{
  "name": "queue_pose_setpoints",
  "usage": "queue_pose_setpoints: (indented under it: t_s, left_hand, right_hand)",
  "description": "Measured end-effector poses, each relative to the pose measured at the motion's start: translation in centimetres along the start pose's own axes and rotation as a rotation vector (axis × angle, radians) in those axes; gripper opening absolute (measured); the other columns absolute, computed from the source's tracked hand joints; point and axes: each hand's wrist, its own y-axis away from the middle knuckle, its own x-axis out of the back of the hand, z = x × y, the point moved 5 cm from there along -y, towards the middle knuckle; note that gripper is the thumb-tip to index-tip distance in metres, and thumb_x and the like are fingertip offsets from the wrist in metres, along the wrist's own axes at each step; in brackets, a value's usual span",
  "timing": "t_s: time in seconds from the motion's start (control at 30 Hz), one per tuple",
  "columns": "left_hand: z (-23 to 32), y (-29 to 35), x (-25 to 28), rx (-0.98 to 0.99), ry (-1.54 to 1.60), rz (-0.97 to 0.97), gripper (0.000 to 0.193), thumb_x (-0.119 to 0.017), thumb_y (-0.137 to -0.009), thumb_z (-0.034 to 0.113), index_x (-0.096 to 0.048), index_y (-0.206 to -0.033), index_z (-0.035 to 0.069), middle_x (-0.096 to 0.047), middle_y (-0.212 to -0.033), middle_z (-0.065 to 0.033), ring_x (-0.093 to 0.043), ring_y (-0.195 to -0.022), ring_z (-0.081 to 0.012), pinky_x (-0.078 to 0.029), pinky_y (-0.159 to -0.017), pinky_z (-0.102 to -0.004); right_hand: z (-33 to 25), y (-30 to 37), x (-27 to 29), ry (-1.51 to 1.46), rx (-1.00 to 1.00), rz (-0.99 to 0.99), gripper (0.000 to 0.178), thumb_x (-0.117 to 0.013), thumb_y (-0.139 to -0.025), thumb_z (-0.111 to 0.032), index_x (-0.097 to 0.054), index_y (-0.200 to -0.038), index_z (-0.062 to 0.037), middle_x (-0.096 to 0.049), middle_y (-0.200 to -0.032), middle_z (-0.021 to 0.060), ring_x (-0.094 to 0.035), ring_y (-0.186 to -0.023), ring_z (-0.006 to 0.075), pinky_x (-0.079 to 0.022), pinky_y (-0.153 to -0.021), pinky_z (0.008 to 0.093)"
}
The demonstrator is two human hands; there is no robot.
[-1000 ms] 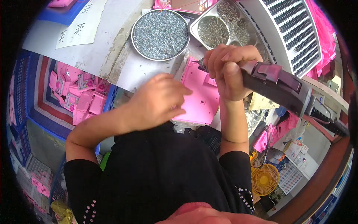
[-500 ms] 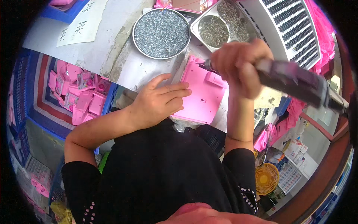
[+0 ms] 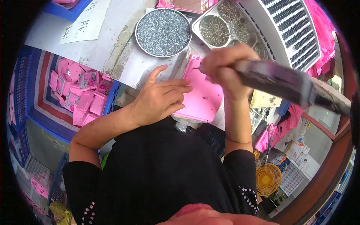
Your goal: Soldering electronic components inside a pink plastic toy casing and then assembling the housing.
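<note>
Fingers of the right hand (image 3: 231, 69) wrap closed round the front of a dark power screwdriver (image 3: 272, 78), blurred; fingers of the left hand (image 3: 158, 96) are half spread, holding nothing enclosed, tips lying on the left edge of a pink plastic panel (image 3: 202, 92), one finger sticking out apart toward the screws; worktable (image 3: 137, 69) is pale, stained and scuffed, running under most items; striped blue-lined bin (image 3: 45, 90) at left contains a heap of pink parts (image 3: 84, 93); white rack (image 3: 273, 35) at upper right carries rows of black pieces; screwdriver slants from lower right down to its thin bit over the panel's upper left, contact cannot be told; panel lies flat at the near table edge, between the two hands, smooth and bright pink, upper right part hidden by the right hand; steel tray (image 3: 195, 29) beyond it has compartments of small metal pieces; round dish (image 3: 136, 35) beside the tray is full of silvery screws (image 3: 163, 33); panel shows one small dark slot (image 3: 204, 98) right of middle.
</note>
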Motion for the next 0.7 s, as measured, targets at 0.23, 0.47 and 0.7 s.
queue_pose_setpoints:
  t_s: [0.23,0.47,0.7]
  left_hand:
    - [-0.1,-0.1,0.5,-0.083,-0.007,0.185,0.015,-0.081,-0.084,0.011,-0.070,-0.093,0.008,-0.077,-0.107,-0.0065,-0.073,-0.110,-0.0214,-0.027,-0.119,-0.0622]
    - [0.7,-0.4,1.0,-0.082,-0.004,0.184,0.015,-0.081,-0.083,0.011,-0.071,-0.093,0.008,-0.078,-0.103,-0.0056,-0.074,-0.105,-0.0208,-0.026,-0.121,-0.0637]
    - [-2.0,-3.1,4.4,-0.097,0.037,0.063,0.020,-0.079,-0.086,0.024,-0.070,-0.095,0.008,-0.074,-0.115,-0.0052,-0.066,-0.119,-0.0227,-0.032,-0.117,-0.0560]
  right_hand:
    - [-5.7,2.8,-3.0,-0.266,0.110,-0.143,0.029,-0.072,-0.097,-0.037,-0.057,-0.096,-0.0126,-0.052,-0.060,-0.0042,-0.051,-0.048,0.0110,-0.050,-0.050,0.0295]
    - [-5.3,3.8,-3.8,-0.357,0.040,-0.026,0.032,-0.083,-0.089,-0.028,-0.058,-0.090,-0.0063,-0.055,-0.060,0.0050,-0.054,-0.053,0.0193,-0.046,-0.054,0.0343]
    - [-4.7,5.1,-3.8,-0.302,-0.018,0.015,0.026,-0.080,-0.090,-0.018,-0.058,-0.092,-0.0038,-0.060,-0.070,0.0082,-0.057,-0.061,0.0200,-0.048,-0.058,0.0346]
